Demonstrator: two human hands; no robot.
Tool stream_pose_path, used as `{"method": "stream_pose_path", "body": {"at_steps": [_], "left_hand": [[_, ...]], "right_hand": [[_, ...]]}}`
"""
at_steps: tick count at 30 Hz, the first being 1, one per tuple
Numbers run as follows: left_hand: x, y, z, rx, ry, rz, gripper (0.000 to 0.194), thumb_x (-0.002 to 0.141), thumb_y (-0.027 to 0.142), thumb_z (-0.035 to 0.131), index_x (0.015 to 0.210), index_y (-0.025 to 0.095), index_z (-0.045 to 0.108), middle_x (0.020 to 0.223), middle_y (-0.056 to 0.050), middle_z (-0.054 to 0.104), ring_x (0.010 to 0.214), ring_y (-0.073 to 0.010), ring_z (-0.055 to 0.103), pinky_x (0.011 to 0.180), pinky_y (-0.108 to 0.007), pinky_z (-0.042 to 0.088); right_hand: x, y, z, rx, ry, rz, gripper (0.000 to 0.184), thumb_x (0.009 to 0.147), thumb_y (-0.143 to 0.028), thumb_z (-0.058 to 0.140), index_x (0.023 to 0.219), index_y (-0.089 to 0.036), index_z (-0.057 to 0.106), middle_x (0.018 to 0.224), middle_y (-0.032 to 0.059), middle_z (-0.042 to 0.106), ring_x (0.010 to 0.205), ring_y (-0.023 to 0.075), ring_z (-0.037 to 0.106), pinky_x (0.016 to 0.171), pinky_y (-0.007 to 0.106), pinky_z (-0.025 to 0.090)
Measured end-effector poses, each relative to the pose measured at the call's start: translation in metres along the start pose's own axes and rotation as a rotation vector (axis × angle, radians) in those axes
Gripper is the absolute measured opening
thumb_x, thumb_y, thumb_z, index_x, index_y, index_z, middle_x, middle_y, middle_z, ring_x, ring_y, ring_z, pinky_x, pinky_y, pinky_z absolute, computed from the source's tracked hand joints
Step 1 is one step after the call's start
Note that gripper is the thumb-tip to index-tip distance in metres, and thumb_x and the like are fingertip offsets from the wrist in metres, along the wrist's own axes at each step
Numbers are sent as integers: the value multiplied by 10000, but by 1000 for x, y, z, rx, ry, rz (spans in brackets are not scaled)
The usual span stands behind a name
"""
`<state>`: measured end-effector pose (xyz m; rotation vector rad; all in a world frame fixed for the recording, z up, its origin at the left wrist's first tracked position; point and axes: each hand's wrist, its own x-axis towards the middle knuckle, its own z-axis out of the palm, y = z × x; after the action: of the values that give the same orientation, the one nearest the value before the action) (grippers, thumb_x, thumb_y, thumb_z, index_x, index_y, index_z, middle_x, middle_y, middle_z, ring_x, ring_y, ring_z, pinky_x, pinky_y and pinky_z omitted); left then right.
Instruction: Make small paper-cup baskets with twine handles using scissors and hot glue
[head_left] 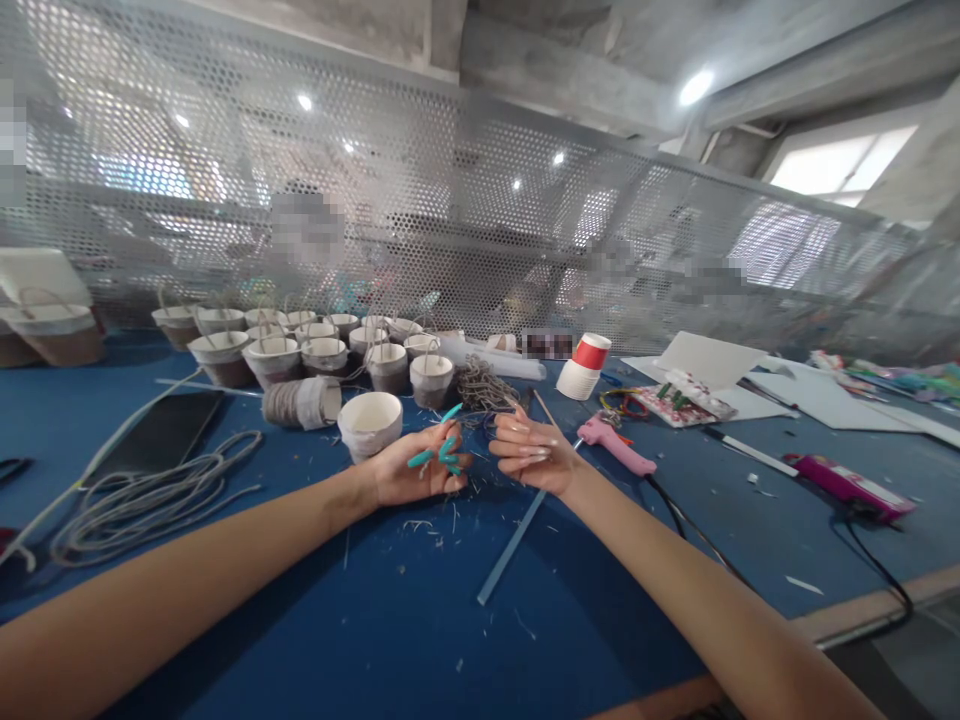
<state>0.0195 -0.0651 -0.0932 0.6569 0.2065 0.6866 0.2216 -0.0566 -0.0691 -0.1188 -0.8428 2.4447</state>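
- Teal pieces (pixel 448 445), slender and pointed, sit at the fingers of the left hand (pixel 412 470), above the blue table (pixel 405 640); whether they join into one item cannot be told.
- The left hand has its palm turned up and its fingers curled in, closed around the pieces.
- The right hand (pixel 534 455) faces it just across a narrow gap, fingers bent well inward; whether it grips anything cannot be told.
- A wrapped cup (pixel 370 425) stands upright just beside the left wrist, with another wrapped cup (pixel 301 403) lying on its side next to it.
- A clear stick (pixel 511 548) lies slantwise below the right hand, its upper part hidden.
- A pink glue gun (pixel 619 448) rests near the right wrist.
- Behind the hands lies a tangled twine bundle (pixel 484 384).
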Motion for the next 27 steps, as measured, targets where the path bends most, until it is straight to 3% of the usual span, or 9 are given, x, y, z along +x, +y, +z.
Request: {"method": "stream_pose_path", "body": {"at_steps": [8, 17, 23, 27], "left_hand": [[1, -1, 0, 11, -28, 4, 211, 713, 288, 707, 651, 154, 556, 562, 23, 451, 649, -124, 498, 638, -266, 440], [3, 1, -2, -105, -18, 27, 187, 779, 235, 646, 669, 153, 520, 564, 38, 485, 598, -93, 507, 642, -257, 445], [4, 0, -2, -160, -8, 22, 317, 855, 254, 548, 578, 155, 430, 389, 82, 309, 460, -78, 433, 550, -219, 402], [6, -1, -2, -117, 41, 56, 378, 879, 323, 494, 550, 159, 411, 380, 81, 296, 401, -67, 377, 491, -207, 366]], "right_hand": [[2, 4, 1, 22, 91, -11, 422, 946, -290, 378, 575, -184, 209, 438, -88, 201, 399, 53, 252, 403, 126, 275], [3, 7, -3, 85, 88, -31, 389, 927, -288, 427, 598, -181, 250, 433, -87, 218, 438, 60, 317, 422, 124, 297], [2, 2, 2, 111, 111, -28, 375, 960, -324, 326, 615, -181, 291, 442, -98, 234, 369, 45, 214, 379, 110, 281], [3, 3, 1, 72, 86, -26, 367, 968, -316, 294, 631, -174, 328, 466, -96, 256, 355, 37, 170, 350, 95, 254]]}}
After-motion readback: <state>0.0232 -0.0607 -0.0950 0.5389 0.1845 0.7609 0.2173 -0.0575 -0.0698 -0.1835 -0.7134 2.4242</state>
